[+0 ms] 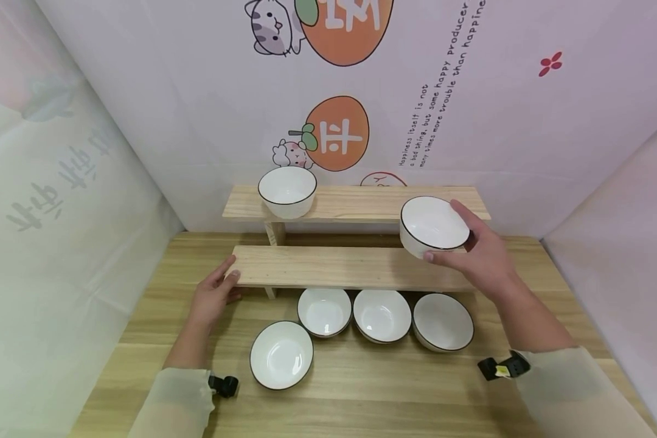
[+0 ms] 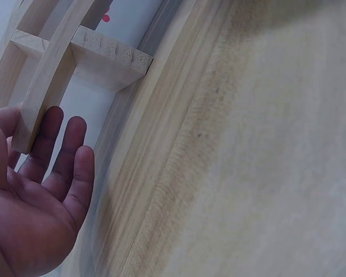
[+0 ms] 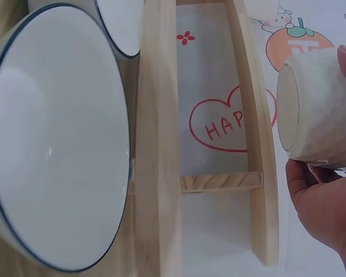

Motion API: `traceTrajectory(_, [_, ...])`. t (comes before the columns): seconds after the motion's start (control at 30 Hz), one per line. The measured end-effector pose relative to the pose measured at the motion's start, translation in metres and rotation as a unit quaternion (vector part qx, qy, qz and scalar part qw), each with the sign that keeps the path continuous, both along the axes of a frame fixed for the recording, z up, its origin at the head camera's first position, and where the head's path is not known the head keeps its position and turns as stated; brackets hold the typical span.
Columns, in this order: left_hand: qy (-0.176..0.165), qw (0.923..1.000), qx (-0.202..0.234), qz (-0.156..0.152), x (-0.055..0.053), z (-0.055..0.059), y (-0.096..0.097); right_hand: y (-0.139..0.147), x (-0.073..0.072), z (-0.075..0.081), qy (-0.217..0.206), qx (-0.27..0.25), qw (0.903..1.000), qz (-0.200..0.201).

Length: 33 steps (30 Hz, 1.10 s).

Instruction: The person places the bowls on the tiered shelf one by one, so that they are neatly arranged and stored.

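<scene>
A white bowl with a dark rim (image 1: 435,224) is in my right hand (image 1: 487,258), gripped by its side between thumb and fingers. It is held near the right part of the two-tier wooden shelf (image 1: 356,266). The right wrist view shows this bowl's faceted outer wall and base (image 3: 317,109) from below. My left hand (image 1: 213,295) pinches the left end of the lower board, thumb on one side and fingers under it. In the left wrist view this hand (image 2: 40,184) has the board end (image 2: 32,127) between thumb and fingers. Another white bowl (image 1: 288,190) stands on the upper board's left part.
Below the shelf, three bowls stand side by side on the wooden table (image 1: 361,401): a left one (image 1: 325,311), a middle one (image 1: 382,316) and a right one (image 1: 443,322). A shallower-looking bowl (image 1: 281,355) sits nearer, at left. Printed white sheeting (image 1: 197,109) surrounds the table.
</scene>
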<state>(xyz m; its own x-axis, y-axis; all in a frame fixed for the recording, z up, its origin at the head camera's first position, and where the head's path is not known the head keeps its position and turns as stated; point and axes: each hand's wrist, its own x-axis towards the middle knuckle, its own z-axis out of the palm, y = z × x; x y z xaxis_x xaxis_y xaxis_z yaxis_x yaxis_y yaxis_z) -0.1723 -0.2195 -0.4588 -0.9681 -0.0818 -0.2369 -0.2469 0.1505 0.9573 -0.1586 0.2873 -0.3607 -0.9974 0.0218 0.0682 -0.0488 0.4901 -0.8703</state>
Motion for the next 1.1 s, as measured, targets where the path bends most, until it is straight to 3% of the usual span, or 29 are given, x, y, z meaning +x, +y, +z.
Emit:
traceTrajectory(0.2, [0.004,1.0,0.003,0.002,-0.001,-0.002,0.0,-0.008,-0.007,0.006,-0.013,-0.003,0.9999,-0.002])
traceTrajectory(0.47, [0.003,1.0,0.004,0.0,-0.002,-0.004,-0.001,-0.023,-0.017,0.008,0.002,-0.014,0.9999,0.005])
traceTrajectory(0.77, [0.012,0.9999,-0.001,0.005,-0.015,-0.036,-0.012,-0.038,-0.032,0.007,0.012,-0.019,0.9997,0.014])
traceTrajectory(1.1, [0.015,0.9999,-0.002,0.006,-0.016,-0.04,-0.013,-0.056,-0.047,0.008,0.018,-0.034,0.9991,0.015])
